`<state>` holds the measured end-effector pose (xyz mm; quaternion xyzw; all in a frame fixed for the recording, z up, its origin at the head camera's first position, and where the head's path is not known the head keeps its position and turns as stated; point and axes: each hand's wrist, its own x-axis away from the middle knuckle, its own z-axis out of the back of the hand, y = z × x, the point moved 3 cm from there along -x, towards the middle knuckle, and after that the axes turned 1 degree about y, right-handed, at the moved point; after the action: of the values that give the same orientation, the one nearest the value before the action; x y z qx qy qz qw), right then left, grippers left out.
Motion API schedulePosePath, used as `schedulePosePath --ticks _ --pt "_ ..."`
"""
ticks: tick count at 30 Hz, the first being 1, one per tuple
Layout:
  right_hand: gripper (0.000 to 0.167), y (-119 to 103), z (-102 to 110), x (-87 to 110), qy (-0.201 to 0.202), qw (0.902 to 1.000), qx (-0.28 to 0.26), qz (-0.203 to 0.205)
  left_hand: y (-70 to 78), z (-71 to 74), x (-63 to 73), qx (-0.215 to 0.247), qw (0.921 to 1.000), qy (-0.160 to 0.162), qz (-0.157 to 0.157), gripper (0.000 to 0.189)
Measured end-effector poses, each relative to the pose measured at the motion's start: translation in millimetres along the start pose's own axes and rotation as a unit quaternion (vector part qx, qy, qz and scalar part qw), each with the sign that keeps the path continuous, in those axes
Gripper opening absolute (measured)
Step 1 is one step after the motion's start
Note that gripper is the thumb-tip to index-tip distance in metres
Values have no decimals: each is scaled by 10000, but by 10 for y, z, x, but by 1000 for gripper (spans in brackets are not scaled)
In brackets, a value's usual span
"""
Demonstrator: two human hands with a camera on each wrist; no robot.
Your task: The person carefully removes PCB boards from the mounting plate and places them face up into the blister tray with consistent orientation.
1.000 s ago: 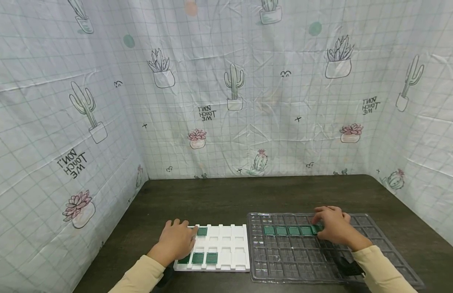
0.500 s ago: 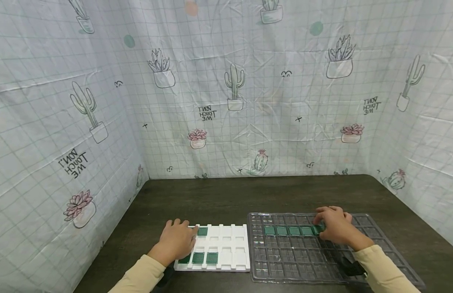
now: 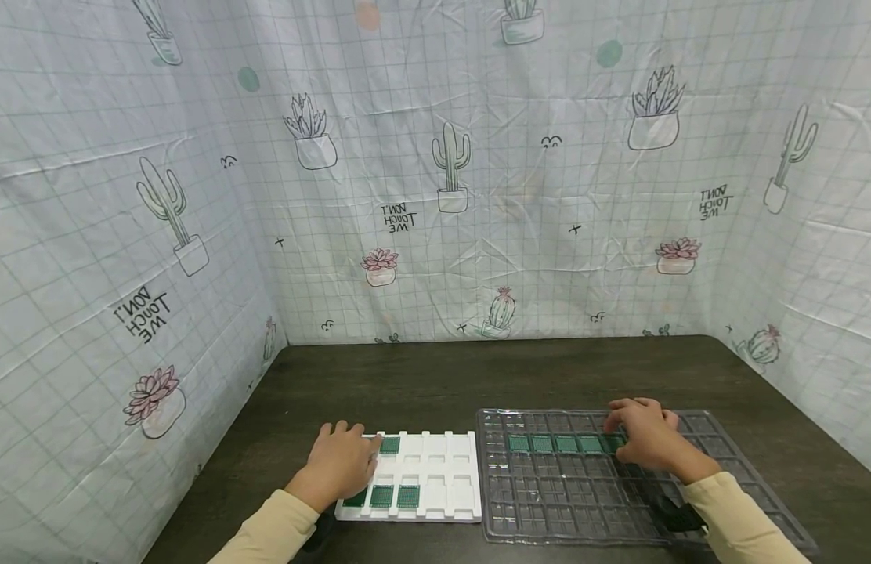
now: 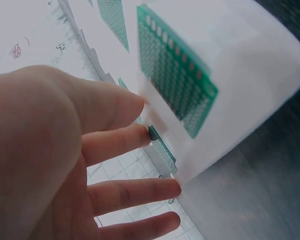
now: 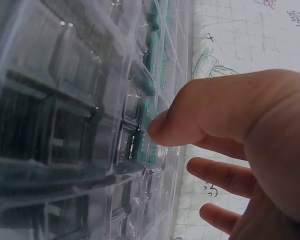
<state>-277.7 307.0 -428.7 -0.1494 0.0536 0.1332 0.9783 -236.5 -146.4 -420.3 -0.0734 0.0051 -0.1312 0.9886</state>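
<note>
1. Left hand (image 3: pixel 339 462) lies over the far left part of the white tray (image 3: pixel 435 489), fingers mostly straight, grip released; index tip right by a corner board (image 4: pixel 163 152) at the far edge, contact hard to tell
2. Right hand (image 3: pixel 650 435) has thumb and index on the end board (image 3: pixel 612 444), grip grasping it; board sits in a pocket of the clear tray (image 3: pixel 576 509), one row in from the far edge
3. Four more boards (image 3: pixel 565 445) run in line to its left, same row
4. White tray: far-row board (image 3: pixel 389 446) just right of left index; three near-row boards (image 3: pixel 408 497), leftmost partly hidden by the hand; right-side pockets show bare white
5. Trays side by side, white one's right edge just beside clear one's left edge, hardly any room between
6. Dark surface (image 3: pixel 407 376) stretches past both far edges to the patterned cloth (image 3: pixel 527 235), wide room there; narrower strip off the clear tray's right edge
7. Right sleeve (image 3: pixel 739 509) crosses over the clear tray's near right part
</note>
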Motion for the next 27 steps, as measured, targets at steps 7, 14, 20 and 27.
schedulePosePath --ticks 7,14,20,27 --pt "27 1 -4 1 -3 10000 -38 -7 4 17 3 -28 10000 8 -14 40" --pt "26 -70 -11 19 66 9998 -170 125 2 12 1 -38 10000 -15 -5 40" --pt "24 -199 -18 38 59 9993 -260 256 2 8 3 -43 10000 39 -31 40" --pt "26 -321 -40 37 -27 9991 -246 339 3 -2 -1 -76 10000 11 -7 40"
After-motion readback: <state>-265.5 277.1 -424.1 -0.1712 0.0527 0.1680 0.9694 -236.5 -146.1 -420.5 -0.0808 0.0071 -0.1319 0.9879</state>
